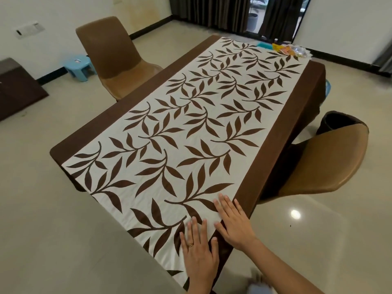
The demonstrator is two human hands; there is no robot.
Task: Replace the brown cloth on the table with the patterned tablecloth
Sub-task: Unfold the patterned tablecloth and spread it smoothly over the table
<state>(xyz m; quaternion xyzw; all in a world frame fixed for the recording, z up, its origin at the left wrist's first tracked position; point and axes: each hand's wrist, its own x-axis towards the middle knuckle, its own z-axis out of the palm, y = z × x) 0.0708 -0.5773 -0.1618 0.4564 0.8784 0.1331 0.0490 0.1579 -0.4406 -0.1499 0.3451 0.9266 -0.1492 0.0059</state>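
The patterned tablecloth [191,128], white with brown leaf sprigs, lies spread along the table's length. Under it the brown cloth [297,124] shows as a strip on each long side and hangs over the right edge. My left hand [199,253] rests flat, fingers apart, on the patterned cloth's near right corner. Beside it my right hand [233,221] lies flat and spread on the patterned cloth's right border, where it meets the brown strip. Neither hand grips anything.
A brown chair [114,60] stands at the table's left side, another brown chair [326,166] at its right. Small packets and a teal item [284,48] sit at the far end. A blue stool [78,65] is by the wall.
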